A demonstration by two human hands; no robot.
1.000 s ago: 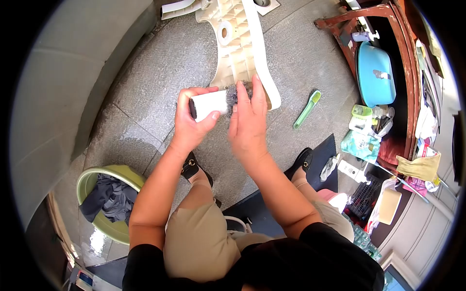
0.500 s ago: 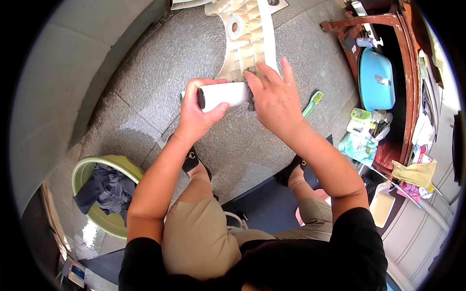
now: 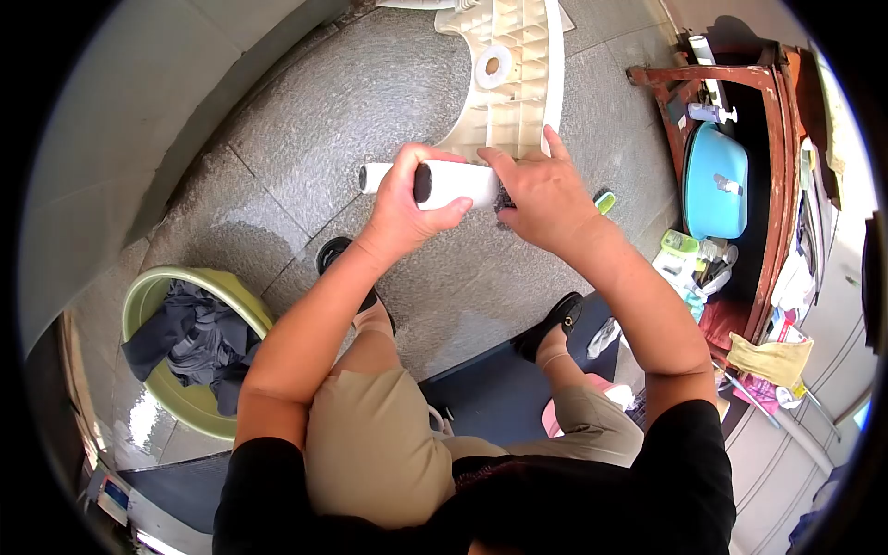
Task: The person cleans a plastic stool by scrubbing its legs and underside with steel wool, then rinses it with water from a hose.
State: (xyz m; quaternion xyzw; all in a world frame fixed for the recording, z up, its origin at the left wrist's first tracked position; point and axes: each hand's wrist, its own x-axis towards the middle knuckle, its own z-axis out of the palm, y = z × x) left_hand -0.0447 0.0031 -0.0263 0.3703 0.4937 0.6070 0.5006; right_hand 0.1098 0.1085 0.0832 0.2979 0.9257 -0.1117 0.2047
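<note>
Above grey stone floor (image 3: 370, 106), the left hand (image 3: 409, 205) holds a white, dark-capped cylinder (image 3: 458, 184); the right hand (image 3: 548, 196), grip unclear, touches it.

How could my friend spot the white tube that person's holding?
Start with the big, ribbed, cream plastic frame at the top of the picture. Just below it, the person's left hand grips a thick, rounded white tube with a dark end. Unlike the smaller-looking white piece behind the hand, this one has the thumb along it.

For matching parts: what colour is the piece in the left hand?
The piece is white with a black end, clearest in the head view.
</note>
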